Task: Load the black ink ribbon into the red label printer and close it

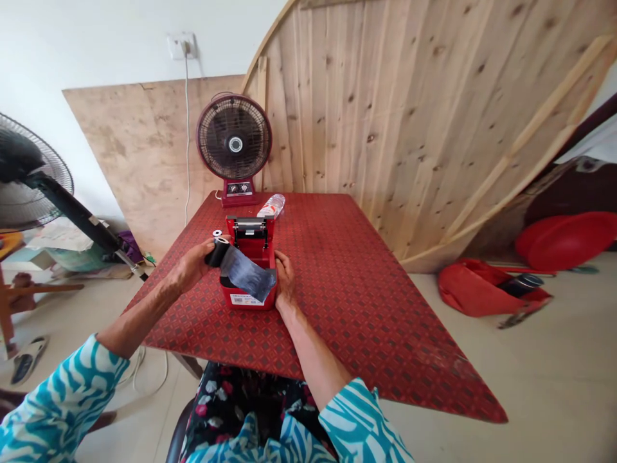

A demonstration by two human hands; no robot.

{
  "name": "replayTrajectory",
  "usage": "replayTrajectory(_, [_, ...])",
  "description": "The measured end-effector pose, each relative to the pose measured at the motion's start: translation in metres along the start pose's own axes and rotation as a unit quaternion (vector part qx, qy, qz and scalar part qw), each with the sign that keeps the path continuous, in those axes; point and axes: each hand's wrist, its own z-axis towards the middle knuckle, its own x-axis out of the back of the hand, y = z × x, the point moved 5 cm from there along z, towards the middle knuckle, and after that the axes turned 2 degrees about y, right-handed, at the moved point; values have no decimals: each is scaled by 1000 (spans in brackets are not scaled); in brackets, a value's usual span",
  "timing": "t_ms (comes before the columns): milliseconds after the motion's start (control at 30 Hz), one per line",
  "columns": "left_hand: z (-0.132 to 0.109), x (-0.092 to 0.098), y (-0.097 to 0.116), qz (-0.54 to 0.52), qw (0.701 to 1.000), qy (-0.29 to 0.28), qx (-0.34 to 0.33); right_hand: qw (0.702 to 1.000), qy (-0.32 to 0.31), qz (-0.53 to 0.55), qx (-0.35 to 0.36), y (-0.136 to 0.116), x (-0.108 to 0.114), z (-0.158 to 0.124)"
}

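My left hand [191,267] is shut around a black ribbon roll [218,252], holding it just above the left side of a red label printer [245,299]. A wide strip of dark, shiny ribbon film [245,275] runs down from the roll across the printer's open body to its right side. My right hand [285,281] curls over the printer's right wall, next to the end of the film. The printer's raised lid [250,235] stands open at the back. A small white spool [217,233] sits just beyond the black roll. The film hides most of the printer's inside.
The printer stands on a red patterned table [366,321]. Behind it are a red desk fan [234,138] and a plastic bottle [271,206] lying down. A pedestal fan [29,173] stands at left. Red basins [566,241] and a red bag [482,289] lie on the floor at right.
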Motion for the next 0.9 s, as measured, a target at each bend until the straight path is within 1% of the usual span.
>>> replayTrajectory(100, [2,4,6,16,1000,-3,0,1000,0,1,-4,-1,-1,0])
replayTrajectory(167, [1,2,13,64,998,-24,-1,1000,-4,4,-7,0,-1,1])
replayTrajectory(267, [0,-13,25,160,984,-78,-12,1000,-9,7,-2,3,-1,1])
replayTrajectory(333, [5,-25,30,220,970,-98,-29,1000,-11,4,8,3,0,2])
replayTrajectory(400, [14,-36,30,282,953,-100,-50,1000,-13,1,18,2,0,1])
replayTrajectory(467, [26,-44,25,342,932,-98,-65,1000,-15,1,22,0,-1,1])
replayTrajectory(600, [48,-53,12,426,893,-123,-73,1000,-3,-5,16,-3,-2,-1])
replayTrajectory(667, [55,-56,11,456,877,-138,-69,1000,1,-8,14,-3,-2,-2])
replayTrajectory(733, [60,-56,13,494,856,-140,-65,1000,-2,-4,18,-3,-3,-1])
replayTrajectory(833, [61,-53,21,562,816,-118,-62,1000,-12,0,25,-2,-4,-1])
replayTrajectory(900, [60,-51,24,591,797,-104,-61,1000,-13,-3,25,-1,-4,0])
